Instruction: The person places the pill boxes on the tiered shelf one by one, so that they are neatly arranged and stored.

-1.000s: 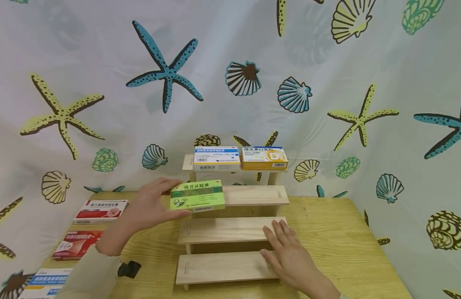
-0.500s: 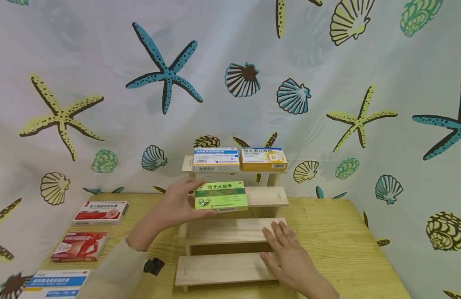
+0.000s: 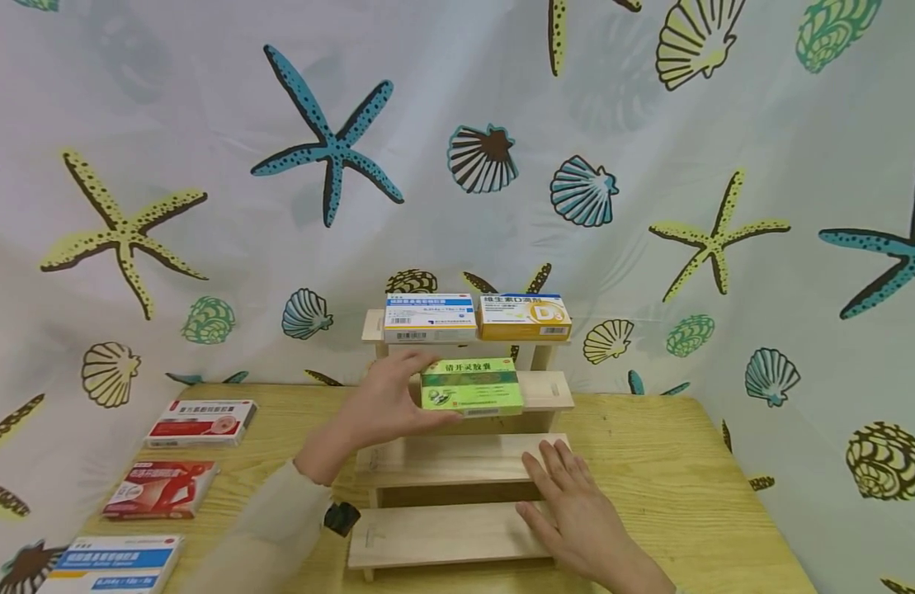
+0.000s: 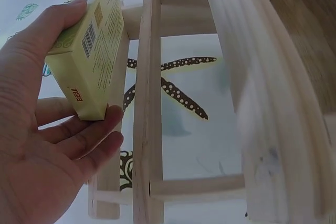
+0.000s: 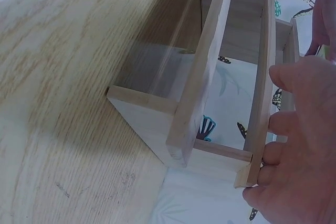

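Note:
My left hand (image 3: 375, 403) grips a green medicine box (image 3: 472, 389) by its left end, thumb on the near side. The box is over the second-highest step of a pale wooden stepped rack (image 3: 435, 535); whether it touches the board cannot be told. In the left wrist view the thumb lies along the box's barcoded side (image 4: 97, 45), with fingertips under its end. My right hand (image 3: 585, 516) rests at the rack's right end, its fingers extended on the second-lowest step (image 3: 457, 455). Fingertips of that hand (image 5: 302, 140) meet a board's edge in the right wrist view.
On the top step sit a blue-white medicine box (image 3: 430, 318) and an orange-white vitamin D box (image 3: 525, 318). Down the left of the wooden table (image 3: 665, 470) lie a red-white box (image 3: 200, 422), a red box (image 3: 160, 489) and a blue-white box (image 3: 111, 565). A patterned curtain (image 3: 457, 239) hangs behind.
My left hand has carried the green medicine box rightward along the second-highest step. The right hand has stayed in place on the rack.

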The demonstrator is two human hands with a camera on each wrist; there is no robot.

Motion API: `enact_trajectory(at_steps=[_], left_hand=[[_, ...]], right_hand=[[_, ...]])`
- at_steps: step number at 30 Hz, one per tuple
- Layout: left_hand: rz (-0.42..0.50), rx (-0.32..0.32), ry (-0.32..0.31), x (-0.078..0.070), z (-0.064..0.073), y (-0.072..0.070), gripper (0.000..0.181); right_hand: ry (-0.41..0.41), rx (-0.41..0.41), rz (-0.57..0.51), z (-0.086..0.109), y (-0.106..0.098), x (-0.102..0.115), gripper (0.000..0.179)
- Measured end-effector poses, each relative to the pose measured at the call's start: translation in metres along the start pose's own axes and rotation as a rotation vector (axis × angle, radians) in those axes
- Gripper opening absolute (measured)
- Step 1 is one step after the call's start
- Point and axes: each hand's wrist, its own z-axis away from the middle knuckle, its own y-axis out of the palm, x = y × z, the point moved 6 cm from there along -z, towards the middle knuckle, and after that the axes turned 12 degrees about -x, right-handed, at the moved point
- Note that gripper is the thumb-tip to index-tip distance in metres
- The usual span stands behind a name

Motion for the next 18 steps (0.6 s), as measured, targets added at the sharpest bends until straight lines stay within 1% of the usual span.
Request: enact_trajectory(at_steps=[4,8,13,18], left_hand=[[0.019,0.002,-0.005,-0.007,-0.007,0.008,0.088],[0.028,0.018,0.008,-0.015,-0.013,0.018,0.090],[0.028,0.050,-0.009,-0.020,-0.017,0.033,0.091],[0.044,0.061,-0.011,-0.023,-0.023,0.045,0.088]], right_hand=[[0.007,0.007,-0.018,-0.001,0.000,0.001,0.065],[0.016,0.011,-0.018,-0.002,0.000,0.000,0.064],[0.017,0.009,-0.024,-0.002,0.000,0.000,0.065],[0.013,0.011,-0.024,-0.002,0.001,0.000,0.066]])
